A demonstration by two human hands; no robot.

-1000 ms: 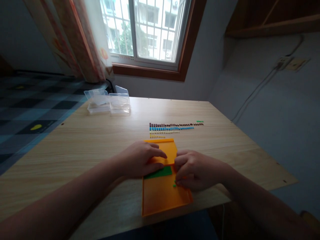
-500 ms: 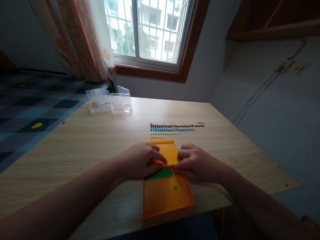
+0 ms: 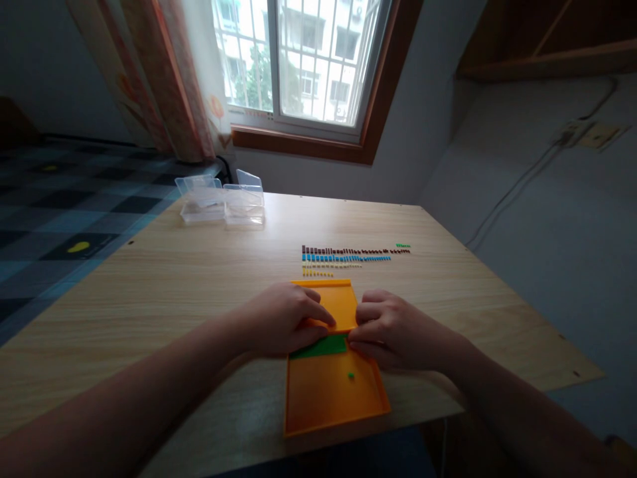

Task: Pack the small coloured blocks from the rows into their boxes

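On the wood-grained surface, a small green piece was seen in the near part of an orange tray. Beyond it, a green plate was partly covered by the left hand, fingers spread; the fingers of the right hand were bunched at its right end, anything pinched being hidden. Rows of tiny pieces, then clear boxes, were set farther off.

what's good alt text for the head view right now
A person's left hand and right hand work at an orange tray holding a green plate and a small green piece. Beyond, rows of tiny coloured pieces and, farther left, clear plastic boxes sit on a wooden table.
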